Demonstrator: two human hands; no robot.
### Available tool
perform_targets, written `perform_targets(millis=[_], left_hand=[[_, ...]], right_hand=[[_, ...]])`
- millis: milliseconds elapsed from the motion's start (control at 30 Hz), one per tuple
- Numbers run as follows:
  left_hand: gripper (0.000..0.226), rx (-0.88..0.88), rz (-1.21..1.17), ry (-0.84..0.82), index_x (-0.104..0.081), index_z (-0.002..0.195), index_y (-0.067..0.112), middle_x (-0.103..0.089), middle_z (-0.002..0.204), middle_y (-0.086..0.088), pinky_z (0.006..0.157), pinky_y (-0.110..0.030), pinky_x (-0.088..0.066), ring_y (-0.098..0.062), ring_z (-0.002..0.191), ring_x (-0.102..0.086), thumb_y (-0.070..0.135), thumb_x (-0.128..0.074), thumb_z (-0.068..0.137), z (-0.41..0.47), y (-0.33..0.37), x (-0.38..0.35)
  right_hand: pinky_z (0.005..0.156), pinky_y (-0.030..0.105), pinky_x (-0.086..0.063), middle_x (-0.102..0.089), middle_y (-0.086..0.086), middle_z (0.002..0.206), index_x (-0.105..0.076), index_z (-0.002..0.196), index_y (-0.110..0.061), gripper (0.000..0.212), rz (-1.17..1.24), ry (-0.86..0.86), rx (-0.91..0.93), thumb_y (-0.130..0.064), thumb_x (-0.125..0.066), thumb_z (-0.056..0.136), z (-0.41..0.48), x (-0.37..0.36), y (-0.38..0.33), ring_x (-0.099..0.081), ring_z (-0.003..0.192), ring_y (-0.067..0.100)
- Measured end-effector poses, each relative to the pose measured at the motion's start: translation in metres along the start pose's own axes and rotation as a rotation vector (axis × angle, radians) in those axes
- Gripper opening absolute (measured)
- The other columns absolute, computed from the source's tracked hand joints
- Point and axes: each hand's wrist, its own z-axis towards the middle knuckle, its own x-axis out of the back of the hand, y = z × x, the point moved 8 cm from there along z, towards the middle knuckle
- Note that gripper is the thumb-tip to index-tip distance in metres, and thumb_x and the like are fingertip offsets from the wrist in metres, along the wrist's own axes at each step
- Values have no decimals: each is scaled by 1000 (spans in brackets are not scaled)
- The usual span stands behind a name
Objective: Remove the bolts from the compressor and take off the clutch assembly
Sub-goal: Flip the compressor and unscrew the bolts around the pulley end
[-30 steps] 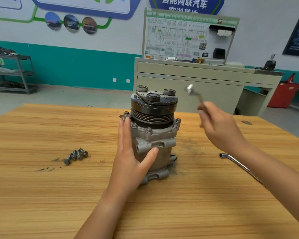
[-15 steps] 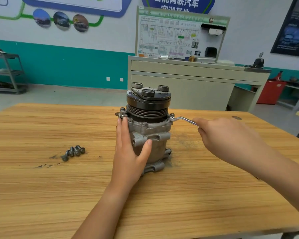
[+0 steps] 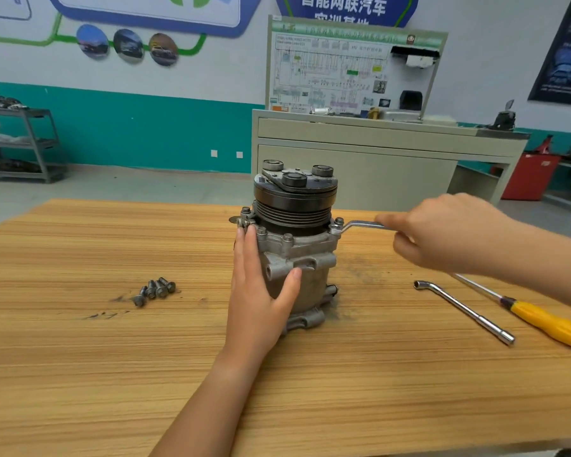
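The grey compressor (image 3: pixel 305 268) stands upright on the wooden table (image 3: pixel 112 374), with the black clutch assembly (image 3: pixel 295 196) on top. My left hand (image 3: pixel 259 291) presses flat against the compressor's front left side, thumb on the body. My right hand (image 3: pixel 442 232) grips the handle of an L-shaped socket wrench (image 3: pixel 360 224). Its socket end sits on a bolt (image 3: pixel 337 223) at the flange's right edge. More bolts stand around the flange. Several removed bolts (image 3: pixel 155 290) lie on the table to the left.
A second L-shaped socket wrench (image 3: pixel 465 310) and a yellow-handled screwdriver (image 3: pixel 548 323) lie on the table at the right, under my right forearm. A beige workbench (image 3: pixel 376 153) stands behind the table, and a metal shelf (image 3: pixel 17 143) at the far left.
My right hand brought the wrench down from the air and set its socket on the right flange bolt. My left hand stayed on the compressor.
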Motion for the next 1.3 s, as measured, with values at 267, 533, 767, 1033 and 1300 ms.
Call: perform_targets(millis=[267,533,767,1033,1300], left_hand=[[73,-17,38,-5,7,131,60,5,150,25,91,11,0,26,127,11,71,-38,74,0,-2,1],[72,18,-123,-14,5,128,64,7,145,34,101,3,-2,23,130,9,58,-50,81,-1,-1,1],[74,128,-212,31,16,125,57,18,146,28,119,-39,3,6,138,17,33,-48,95,-4,2,-17],[82,289,-31,219,20,133,42,36,139,21,112,-50,7,-5,131,34,40,-51,93,-24,35,-58],[68,152,-267,178,-19,132,49,-10,141,28,111,-15,-13,15,131,-10,25,-63,86,-39,36,-11]], right_hand=[[68,32,-52,-65,3,92,-51,117,-17,24,-15,127,79,-18,-34,100,71,-32,-2,-62,83,24],[59,34,-49,-63,15,71,-53,116,-7,24,877,587,-280,-18,-41,98,21,-24,36,-61,60,18],[48,17,-34,-47,-7,56,-61,114,-17,25,1019,458,-177,-15,-47,94,-23,-11,0,-47,52,3],[70,38,-47,-66,3,88,-52,124,-27,31,729,237,-205,-27,-40,95,-30,-23,-20,-59,84,28],[72,35,-49,-61,-5,105,-33,136,-38,38,529,185,-238,-34,-29,98,-39,-13,-15,-59,93,23]])
